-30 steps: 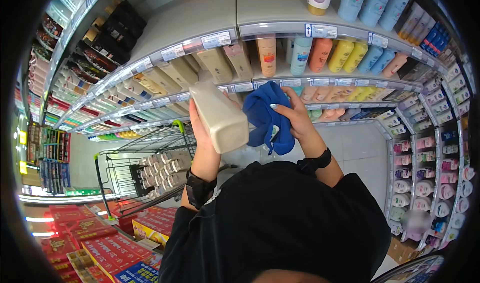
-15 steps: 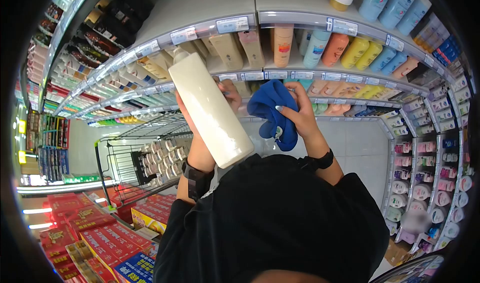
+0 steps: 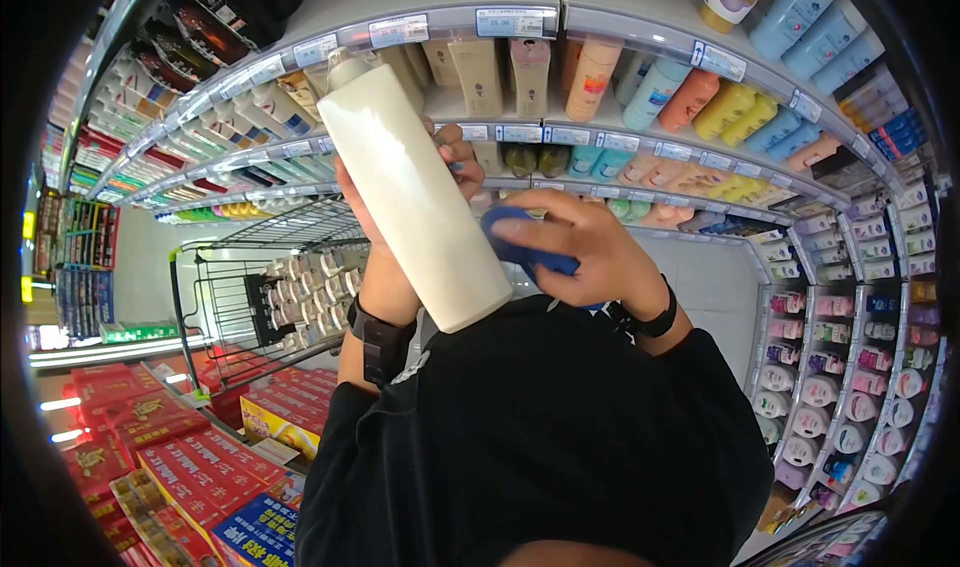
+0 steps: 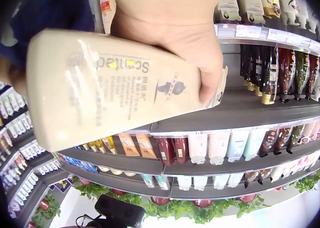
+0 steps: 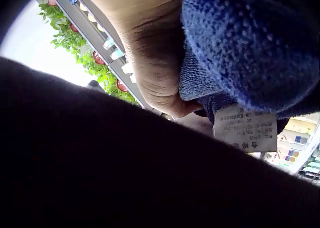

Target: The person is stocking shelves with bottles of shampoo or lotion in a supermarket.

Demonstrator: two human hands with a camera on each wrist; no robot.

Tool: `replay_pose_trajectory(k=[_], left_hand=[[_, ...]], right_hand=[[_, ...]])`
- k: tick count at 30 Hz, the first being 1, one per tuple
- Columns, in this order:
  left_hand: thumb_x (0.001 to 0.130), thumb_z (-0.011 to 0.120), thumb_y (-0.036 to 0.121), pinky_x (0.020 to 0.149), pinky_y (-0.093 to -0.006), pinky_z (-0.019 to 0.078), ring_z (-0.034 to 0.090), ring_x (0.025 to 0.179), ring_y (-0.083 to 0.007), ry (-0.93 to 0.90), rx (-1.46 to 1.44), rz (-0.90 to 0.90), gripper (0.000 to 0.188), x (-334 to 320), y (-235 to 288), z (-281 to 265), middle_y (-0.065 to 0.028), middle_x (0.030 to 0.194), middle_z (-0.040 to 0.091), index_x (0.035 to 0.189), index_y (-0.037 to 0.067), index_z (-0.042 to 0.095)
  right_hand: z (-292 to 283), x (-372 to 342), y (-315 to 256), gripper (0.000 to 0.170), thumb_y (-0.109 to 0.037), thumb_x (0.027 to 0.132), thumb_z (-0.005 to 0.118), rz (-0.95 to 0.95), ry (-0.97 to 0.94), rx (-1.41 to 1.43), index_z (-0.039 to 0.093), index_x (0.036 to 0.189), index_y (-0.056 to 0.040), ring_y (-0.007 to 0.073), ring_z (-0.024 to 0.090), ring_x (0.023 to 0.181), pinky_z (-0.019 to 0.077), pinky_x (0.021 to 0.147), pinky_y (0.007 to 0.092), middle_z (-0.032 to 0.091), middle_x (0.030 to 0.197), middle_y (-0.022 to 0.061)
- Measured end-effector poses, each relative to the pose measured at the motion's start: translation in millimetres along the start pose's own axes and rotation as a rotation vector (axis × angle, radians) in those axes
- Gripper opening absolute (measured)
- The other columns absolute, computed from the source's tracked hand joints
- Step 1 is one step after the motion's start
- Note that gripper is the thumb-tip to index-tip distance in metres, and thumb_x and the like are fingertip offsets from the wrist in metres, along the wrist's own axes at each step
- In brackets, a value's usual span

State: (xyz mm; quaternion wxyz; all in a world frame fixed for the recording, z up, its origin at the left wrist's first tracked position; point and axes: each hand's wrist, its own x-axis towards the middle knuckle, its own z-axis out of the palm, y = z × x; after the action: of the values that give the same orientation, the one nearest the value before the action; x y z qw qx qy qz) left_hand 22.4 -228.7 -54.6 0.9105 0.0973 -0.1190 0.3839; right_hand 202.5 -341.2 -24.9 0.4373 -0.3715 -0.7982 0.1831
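One cream bottle [image 3: 415, 202], gripped in one curled left hand [image 4: 192, 45]; just right of the bottle, one blue cloth [image 5: 250, 52], pinched in one right hand [image 3: 590, 242].

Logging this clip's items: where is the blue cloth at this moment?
In the head view, the blue cloth is held in the right hand, beside the lower right side of the cream bottle.

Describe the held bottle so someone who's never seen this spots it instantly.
In the head view, go up from the black shirt to the left grip. It holds a tilted cream bottle, neck toward upper left. Unlike the beige bottles standing behind it, this one is in hand, beside a blue cloth.
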Motion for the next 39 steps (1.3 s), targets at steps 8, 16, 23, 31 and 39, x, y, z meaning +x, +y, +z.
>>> replay_pose_trajectory(k=[8,16,23,31,39], left_hand=[[0.076,0.049,0.065,0.078,-0.0390,0.0423,0.046,0.093,-0.0279,0.052,0.139,0.016,0.068,-11.8,-10.2,4.3,-0.0137,0.101,0.051,0.112,0.007,0.054],[0.081,0.051,0.057,0.077,-0.0387,0.0450,0.050,0.089,-0.0298,0.343,-0.264,0.110,0.058,-10.1,-30.4,9.0,-0.0153,0.101,0.055,0.108,0.005,0.057],[0.077,0.067,0.033,0.086,-0.0337,0.0407,0.046,0.094,-0.0251,0.435,-0.038,0.116,0.040,-16.1,-28.7,-11.1,-0.0145,0.103,0.060,0.103,0.004,0.058],[0.087,0.053,0.028,0.086,-0.0354,0.0411,0.049,0.099,-0.0260,0.482,-0.081,0.121,0.028,-22.1,-28.5,-14.8,-0.0115,0.107,0.058,0.105,0.007,0.058],[0.093,0.038,0.043,0.097,-0.0518,0.0386,0.048,0.112,-0.0358,0.252,-0.074,0.009,0.048,-33.4,-27.6,-32.6,-0.0175,0.120,0.053,0.120,0.005,0.050]], right_hand=[[3.0,-3.3,-16.7,0.067,-0.002,0.053,0.061,0.057,-0.196,-0.229,0.063,0.114,-0.0319,0.0233,0.061,0.066,0.0500,0.059,0.0310,0.060,0.103,0.0093],[2.2,-28.7,0.4,0.061,-0.003,0.063,0.059,0.013,0.210,-0.057,0.056,0.122,-0.0193,0.0293,0.063,0.088,0.0518,0.072,0.0341,0.060,0.107,0.0117],[9.4,-47.0,27.0,0.053,-0.004,0.065,0.059,0.195,0.193,0.020,0.056,0.117,-0.0062,0.0314,0.060,0.097,0.0469,0.086,0.0354,0.060,0.111,0.0156],[17.1,-43.8,23.2,0.056,0.001,0.069,0.063,0.344,0.620,0.041,0.048,0.123,-0.0036,0.0226,0.061,0.098,0.0472,0.084,0.0308,0.062,0.105,0.0151],[-4.8,-24.9,-16.6,0.049,-0.004,0.059,0.072,-0.208,0.599,-0.364,0.061,0.107,-0.0083,0.0216,0.056,0.073,0.0473,0.062,0.0307,0.064,0.105,0.0047]])
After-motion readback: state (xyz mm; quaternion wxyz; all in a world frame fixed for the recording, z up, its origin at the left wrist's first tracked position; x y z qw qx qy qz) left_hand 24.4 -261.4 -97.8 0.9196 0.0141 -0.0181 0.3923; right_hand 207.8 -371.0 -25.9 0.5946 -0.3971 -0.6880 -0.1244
